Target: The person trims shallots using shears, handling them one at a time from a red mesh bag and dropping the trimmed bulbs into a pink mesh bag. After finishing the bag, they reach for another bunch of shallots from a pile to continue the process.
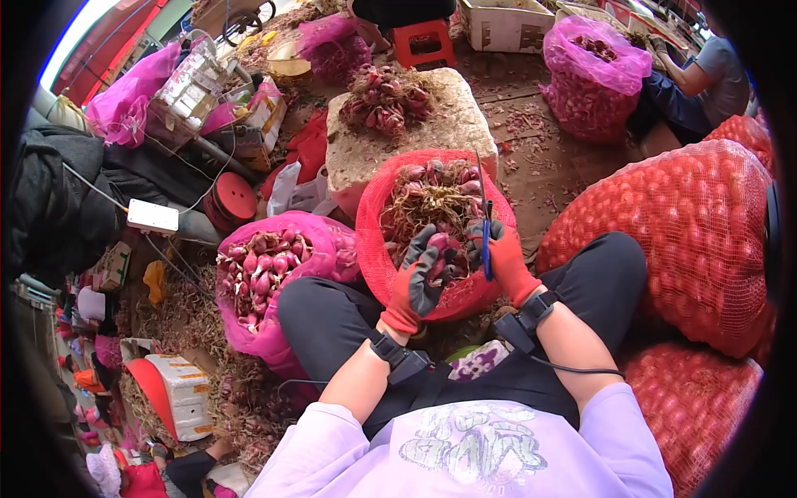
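Nearest the camera, the lap in black trousers (332,319) is seen, with both forearms brought in from the lower edge and a strapped band at each wrist. The left hand (415,278), in a red and grey glove, is closed around a purple-red shallot (440,247), which is held just above the near rim of the red mesh sack (382,249) set between the knees. The right hand (502,257), gloved the same way, is closed on a blue-handled knife (486,236), whose blade is pointed upward and away, just beside the shallot. Little open room is left around the hands: the sack's rim is crowded by untrimmed shallots with dry roots (432,195). At the left knee, touching the trouser leg, a pink mesh bag of trimmed shallots (266,270) is stood open. At the right knee, a large filled red net sack (697,232) is pressed close, with another (689,398) below it. Beyond the red mesh sack's far rim, a rough stone block (415,129) is found, with a heap of shallots (386,100) lying at its far edge. The floor (540,158) to the right of the block is strewn with skins. Farther off, a red stool (423,41) and a filled pink bag (594,79) are seen, beside which another person (706,83) is seated.
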